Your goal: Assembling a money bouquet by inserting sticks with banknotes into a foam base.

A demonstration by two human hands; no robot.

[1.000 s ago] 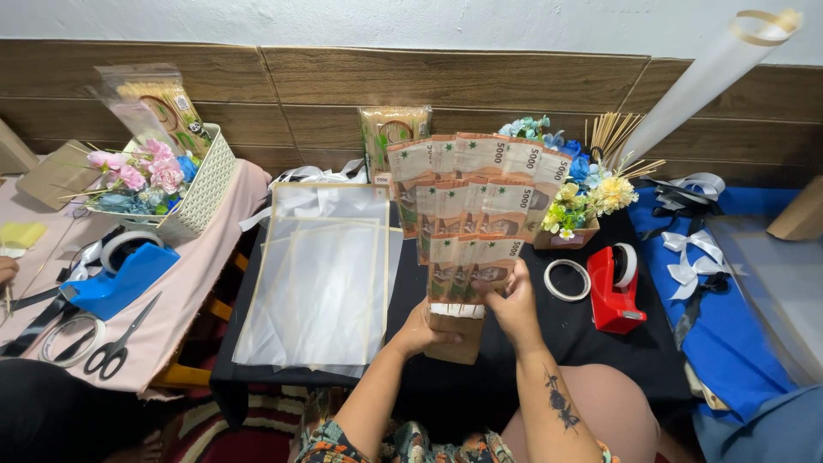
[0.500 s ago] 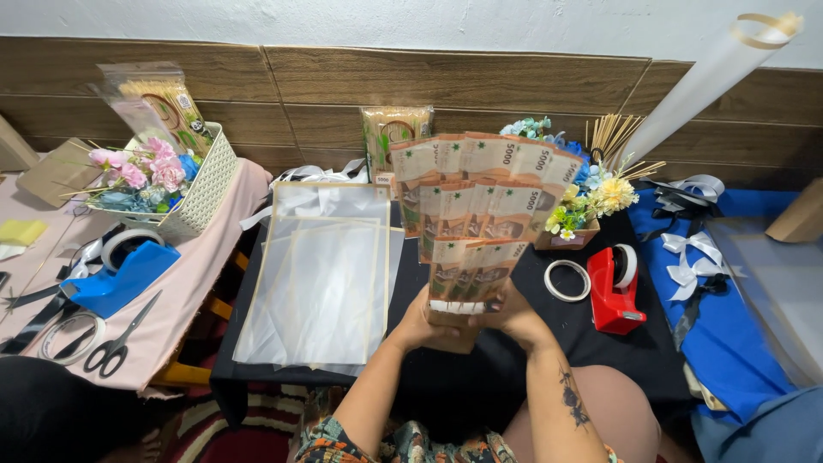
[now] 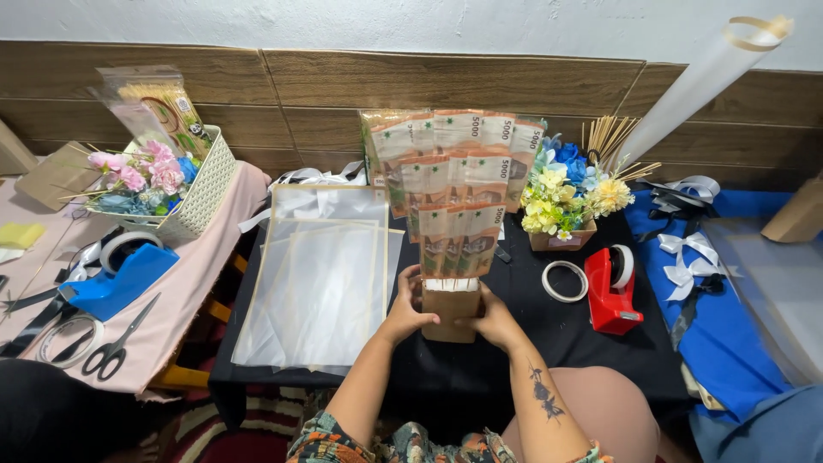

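Note:
A fan of banknotes (image 3: 454, 184), arranged in three tiers, stands upright on a brown cardboard base (image 3: 450, 313) over the black table (image 3: 566, 343). My left hand (image 3: 409, 309) grips the base's left side. My right hand (image 3: 490, 319) holds its right side. Both wrap the cardboard just under the lowest row of notes.
A stack of clear wrapping sheets (image 3: 313, 274) lies left of my hands. To the right sit a white tape roll (image 3: 566, 280), a red tape dispenser (image 3: 613, 290) and a small flower box (image 3: 566, 201). The pink table at left carries a flower basket (image 3: 167, 184), a blue dispenser (image 3: 116, 279) and scissors (image 3: 116, 347).
The banknote fan and my hands have shifted slightly lower and nearer to me. My grip has settled on both sides of the cardboard base.

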